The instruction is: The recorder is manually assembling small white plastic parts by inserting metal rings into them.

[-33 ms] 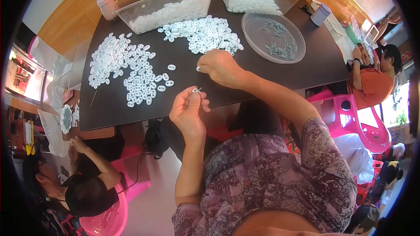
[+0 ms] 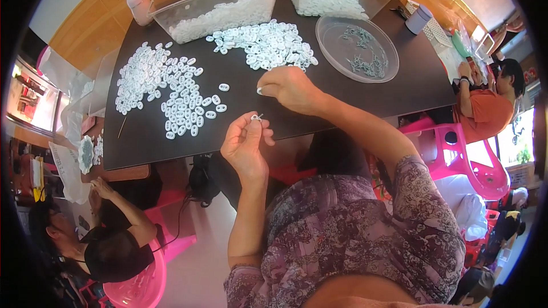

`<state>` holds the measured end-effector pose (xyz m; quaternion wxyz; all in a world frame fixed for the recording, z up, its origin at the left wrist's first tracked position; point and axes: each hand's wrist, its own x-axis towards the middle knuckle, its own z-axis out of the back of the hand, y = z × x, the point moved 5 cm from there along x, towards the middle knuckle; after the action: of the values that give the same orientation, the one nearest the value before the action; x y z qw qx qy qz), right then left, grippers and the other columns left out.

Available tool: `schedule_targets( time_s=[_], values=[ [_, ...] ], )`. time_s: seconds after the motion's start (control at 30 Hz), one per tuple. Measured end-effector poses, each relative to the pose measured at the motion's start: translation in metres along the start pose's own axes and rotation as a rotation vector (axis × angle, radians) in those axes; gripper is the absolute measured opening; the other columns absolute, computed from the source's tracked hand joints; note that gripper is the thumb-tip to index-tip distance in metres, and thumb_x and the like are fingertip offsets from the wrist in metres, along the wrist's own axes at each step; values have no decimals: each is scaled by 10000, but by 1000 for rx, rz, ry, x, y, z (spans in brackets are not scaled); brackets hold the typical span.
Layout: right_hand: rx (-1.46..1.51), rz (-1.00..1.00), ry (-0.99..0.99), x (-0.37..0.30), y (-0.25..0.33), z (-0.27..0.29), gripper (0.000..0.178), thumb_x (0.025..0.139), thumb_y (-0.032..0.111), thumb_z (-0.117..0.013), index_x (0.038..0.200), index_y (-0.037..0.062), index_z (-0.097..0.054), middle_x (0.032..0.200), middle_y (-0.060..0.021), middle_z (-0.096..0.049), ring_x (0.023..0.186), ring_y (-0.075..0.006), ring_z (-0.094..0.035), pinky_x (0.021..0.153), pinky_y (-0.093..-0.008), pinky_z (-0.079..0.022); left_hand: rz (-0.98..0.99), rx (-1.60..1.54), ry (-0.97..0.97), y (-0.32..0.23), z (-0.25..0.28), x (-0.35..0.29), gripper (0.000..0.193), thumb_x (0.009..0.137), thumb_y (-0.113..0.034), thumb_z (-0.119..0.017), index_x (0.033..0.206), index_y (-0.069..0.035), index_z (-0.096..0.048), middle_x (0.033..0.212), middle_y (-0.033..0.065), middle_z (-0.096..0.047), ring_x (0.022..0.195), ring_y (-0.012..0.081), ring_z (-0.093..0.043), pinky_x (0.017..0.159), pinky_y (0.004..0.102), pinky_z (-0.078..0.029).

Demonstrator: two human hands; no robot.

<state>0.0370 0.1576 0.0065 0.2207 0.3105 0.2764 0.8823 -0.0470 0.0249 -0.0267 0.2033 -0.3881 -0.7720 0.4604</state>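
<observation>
White ovals [image 2: 140, 77], each with two holes, lay heaped well to the left of the left hand [image 2: 246, 144], their long axes pointing every way. Near that heap's edge, also left of the hand, lay a thin rod [image 2: 122, 127]. Beyond the heap stood a pale bottle [image 2: 138, 8], and right of it a clear tub [image 2: 164, 24] holding more white pieces. Between heap and left hand, a few loose ovals [image 2: 224, 88] sat on the dark surface [image 2: 371, 97].

The left hand was clamped, thumb against forefinger, on a small white piece [image 2: 254, 118] with a thin grey strand [image 2: 261, 117] poking out. Ahead of it and to its right, apart from it, the right hand [image 2: 292, 90] had its fingertips together on what looked like a white bit [image 2: 260, 90], mostly hidden, so its long axis could not be told. That bit lay almost straight ahead of the piece in the left hand, with a clear gap between them.

A second heap [image 2: 274, 45] lay just beyond the right hand, much nearer to it than to the left; whether they touched was unclear. Farther right and ahead were a second tub [image 2: 374, 3], a round tray [image 2: 332, 51] with grey bits [image 2: 368, 67], and a cup [image 2: 418, 20].
</observation>
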Motion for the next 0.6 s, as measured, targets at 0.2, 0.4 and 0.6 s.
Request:
schedule_targets(
  time_s=[0.2,0.4,0.6],
  values=[
    [612,-406,94,-17,2,8,169,826,87,-592,961,15,-664,727,-24,-624,634,-53,-531,552,-202,-413,-1,-48,19,-4,-2,0,194,863,-12,-565,1033,82,-566,768,131,-623,593,152,-580,487,233,-462],
    [721,-502,115,-27,15,7,181,823,107,-621,975,18,-663,732,-23,-630,655,-52,-531,565,-199,-413,-29,-43,28,-7,-7,0,211,861,0,-555,1052,90,-557,774,139,-625,594,153,-582,489,237,-466],
    [774,-419,120,-33,18,1,162,815,108,-627,928,0,-668,735,-21,-640,636,-47,-544,532,-186,-414,-31,-66,20,-5,-6,-1,188,853,10,-561,1022,92,-565,779,140,-630,586,156,-583,481,240,-470]
  ],
)
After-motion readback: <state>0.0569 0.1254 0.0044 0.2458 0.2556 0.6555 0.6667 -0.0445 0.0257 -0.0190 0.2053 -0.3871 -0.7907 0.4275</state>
